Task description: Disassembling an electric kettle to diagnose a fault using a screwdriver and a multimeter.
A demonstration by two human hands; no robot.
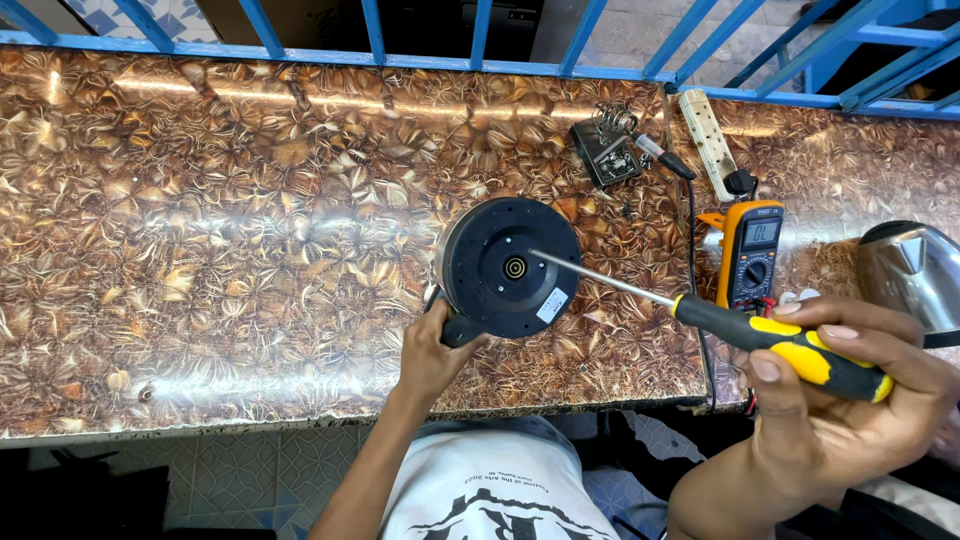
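Note:
An electric kettle point(510, 265) stands upside down on the patterned worktop, its round black base facing up. My left hand point(432, 355) grips the kettle's black handle at its near left side. My right hand point(850, 395) is closed around the yellow and black handle of a long screwdriver point(700, 315). The metal shaft slants up to the left, and its tip rests on the black base just right of the centre connector.
A yellow multimeter point(752, 255) lies right of the kettle with a black cable point(692, 230) beside it. A soldering iron stand point(606, 148) and white power strip point(706, 140) lie further back. A shiny steel kettle body point(912, 272) sits at the right edge. Blue railing point(480, 62) borders the back.

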